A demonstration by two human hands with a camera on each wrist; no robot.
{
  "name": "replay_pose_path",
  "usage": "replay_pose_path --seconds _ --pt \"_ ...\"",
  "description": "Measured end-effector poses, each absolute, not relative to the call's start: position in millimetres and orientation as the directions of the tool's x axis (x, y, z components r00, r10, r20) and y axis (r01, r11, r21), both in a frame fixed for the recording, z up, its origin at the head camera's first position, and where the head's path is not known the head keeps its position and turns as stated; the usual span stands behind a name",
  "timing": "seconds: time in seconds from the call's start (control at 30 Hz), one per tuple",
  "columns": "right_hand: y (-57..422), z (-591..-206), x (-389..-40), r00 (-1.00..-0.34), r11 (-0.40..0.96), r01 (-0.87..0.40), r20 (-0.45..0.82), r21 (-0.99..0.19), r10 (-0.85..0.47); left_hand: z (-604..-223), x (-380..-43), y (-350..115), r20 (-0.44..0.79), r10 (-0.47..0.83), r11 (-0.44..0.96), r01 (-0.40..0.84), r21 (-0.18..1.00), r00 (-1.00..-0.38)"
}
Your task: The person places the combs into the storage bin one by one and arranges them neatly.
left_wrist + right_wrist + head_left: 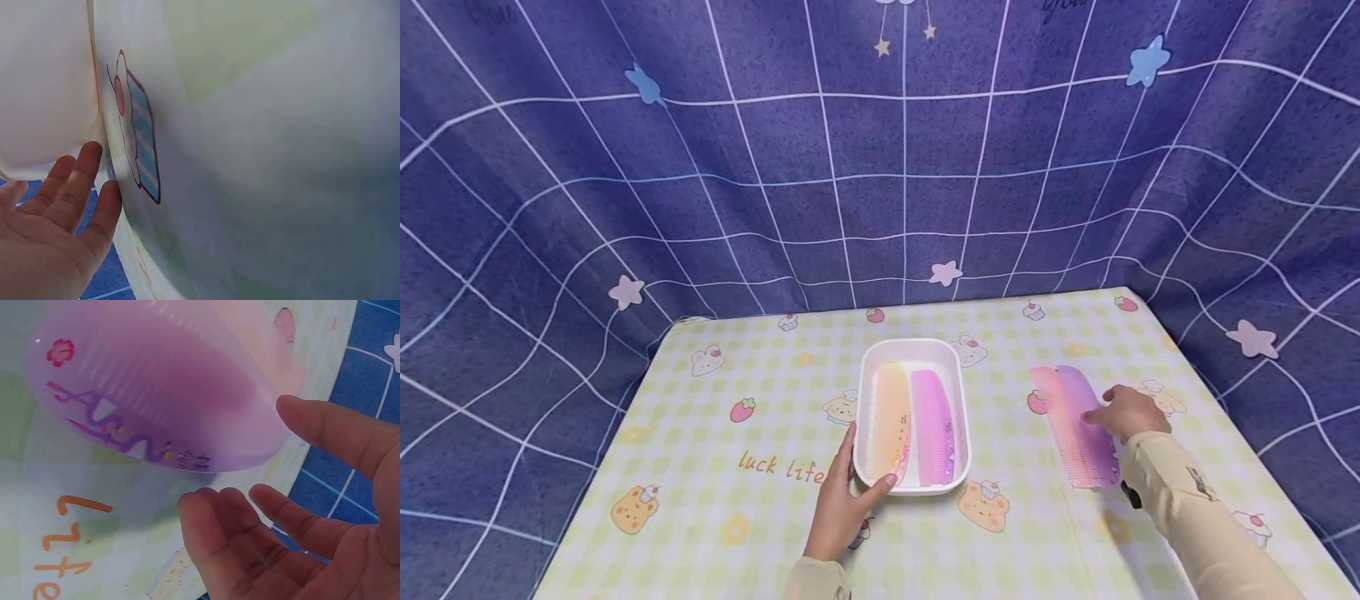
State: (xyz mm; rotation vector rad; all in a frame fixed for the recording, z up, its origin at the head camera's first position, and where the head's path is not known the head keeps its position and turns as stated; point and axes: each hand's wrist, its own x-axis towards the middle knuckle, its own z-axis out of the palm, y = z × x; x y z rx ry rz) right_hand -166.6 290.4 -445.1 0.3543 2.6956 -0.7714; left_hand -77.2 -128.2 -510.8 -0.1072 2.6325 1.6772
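Observation:
In the head view, a white plastic tray (964,442) holds a peach comb (891,408) on its left and a magenta comb (931,417) on its right. My left hand (844,508) rests at the tray's near-left corner, fingers along the outer side and thumb at the front rim. To the right, a purple comb (1082,396) overlaps a coral-pink comb (1060,421) on the table. Beside the purple comb's outer edge is my right hand (1131,412). In the right wrist view, its thumb (325,425) reaches the comb's end, while the fingers (231,537) stay spread apart below the edge.
A green-checked tablecloth (685,433) with cartoon prints covers the table. Its far edge meets a dark blue curtain (880,208) with white grid lines and stars, which also hangs along both sides.

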Motion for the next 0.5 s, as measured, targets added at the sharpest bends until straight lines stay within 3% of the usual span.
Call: replay_pose_path --seconds 0.5 --pt "287.5 -456.3 -169.7 -0.909 0.839 0.318 -0.394 -0.442 0.137 -510.8 -77.1 -128.5 -0.051 -0.042 0.397 -0.063 0.915 -0.998"
